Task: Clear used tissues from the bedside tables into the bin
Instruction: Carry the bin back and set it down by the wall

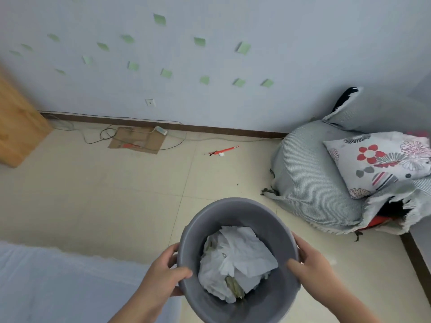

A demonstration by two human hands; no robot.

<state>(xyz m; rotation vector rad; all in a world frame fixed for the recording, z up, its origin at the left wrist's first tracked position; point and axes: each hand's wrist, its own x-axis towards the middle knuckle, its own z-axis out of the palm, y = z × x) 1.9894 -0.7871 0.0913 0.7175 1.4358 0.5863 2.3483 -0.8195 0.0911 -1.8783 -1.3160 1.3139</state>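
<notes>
A round grey plastic bin point(233, 212) is held up above the tiled floor at the bottom centre of the head view. Crumpled white tissues point(240, 257) fill its inside, with some yellowish scraps under them. My left hand point(163, 273) grips the bin's left rim, thumb inside the rim and fingers outside. On the opposite side my right hand point(307, 262) clasps the right rim in the same way. No bedside table is in view.
A bed edge with a pale sheet point(58, 280) lies at the lower left. A grey striped cushion pile with a floral pillow point(382, 159) sits at the right. A wooden cabinet point(16, 127), cardboard with cables point(137, 141) and a red pen point(224, 150) are on the floor by the wall.
</notes>
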